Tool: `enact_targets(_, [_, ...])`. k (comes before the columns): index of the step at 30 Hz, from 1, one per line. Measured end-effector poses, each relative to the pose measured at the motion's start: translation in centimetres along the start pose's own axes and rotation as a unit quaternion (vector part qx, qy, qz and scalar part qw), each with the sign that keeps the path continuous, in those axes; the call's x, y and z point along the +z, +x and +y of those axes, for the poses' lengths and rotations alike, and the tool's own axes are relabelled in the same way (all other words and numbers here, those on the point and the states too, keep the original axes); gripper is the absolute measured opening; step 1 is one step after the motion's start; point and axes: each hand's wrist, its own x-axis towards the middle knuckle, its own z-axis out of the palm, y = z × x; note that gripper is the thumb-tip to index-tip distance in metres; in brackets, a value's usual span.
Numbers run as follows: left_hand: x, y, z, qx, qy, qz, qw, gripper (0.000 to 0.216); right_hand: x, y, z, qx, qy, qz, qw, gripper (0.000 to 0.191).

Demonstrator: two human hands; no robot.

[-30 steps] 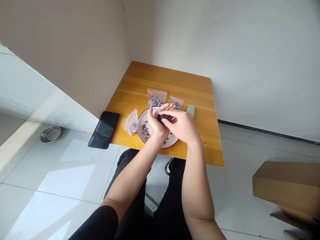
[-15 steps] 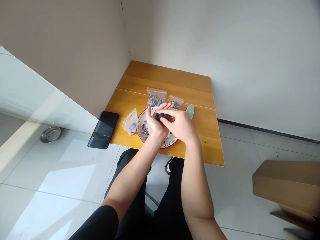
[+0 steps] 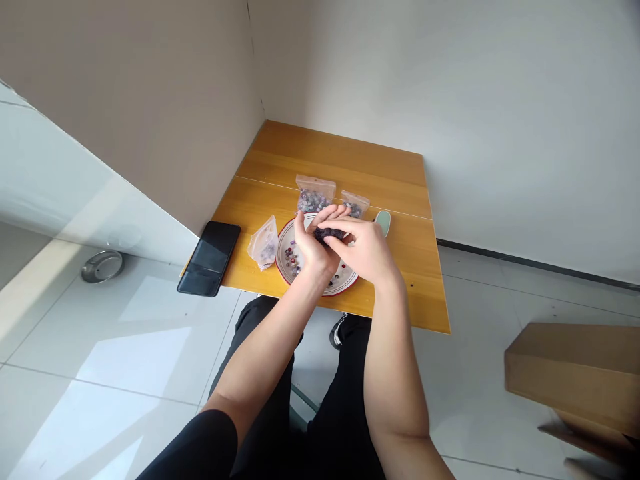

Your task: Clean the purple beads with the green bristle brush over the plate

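My right hand (image 3: 367,250) is closed in a pinch on a dark, bumpy, roll-shaped object (image 3: 327,235) whose exact kind I cannot make out. Beneath it, my left hand (image 3: 317,250) lies palm up with its fingers stretched out, and the object is over or against the palm. Both hands are above a white plate (image 3: 281,252) with a red rim. Small mixed-colour beads (image 3: 292,259) lie on the plate, partly covered by the hands and wrists.
Two clear zip bags of beads, a larger one (image 3: 315,195) and a smaller one (image 3: 356,203), lie behind the plate. Another bag (image 3: 263,245) sits left of it, near a black phone (image 3: 209,259). A pale green oval object (image 3: 383,223) is at right. Walls flank the wooden table (image 3: 345,150).
The whole view has shifted slightly. Both hands and the dark object keep nearly the same pose over the plate.
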Motion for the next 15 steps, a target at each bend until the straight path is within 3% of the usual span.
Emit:
enact_targets(5, [0.24, -0.23, 0.14, -0.002, -0.012, 0.006, 1.000, 0.056, 0.05, 0.19, -0.02, -0.005, -0.028, 0.023, 0.999, 0.036])
enact_targets(11, [0.00, 0.07, 0.24, 0.003, 0.003, 0.021, 1.000, 0.058, -0.42, -0.17, -0.02, 0.011, -0.003, -0.018, 1.000, 0.033])
enact_targets(15, [-0.13, 0.08, -0.33, 0.010, 0.005, -0.005, 1.000, 0.049, 0.02, 0.17, -0.07, -0.006, -0.021, 0.019, 1.000, 0.034])
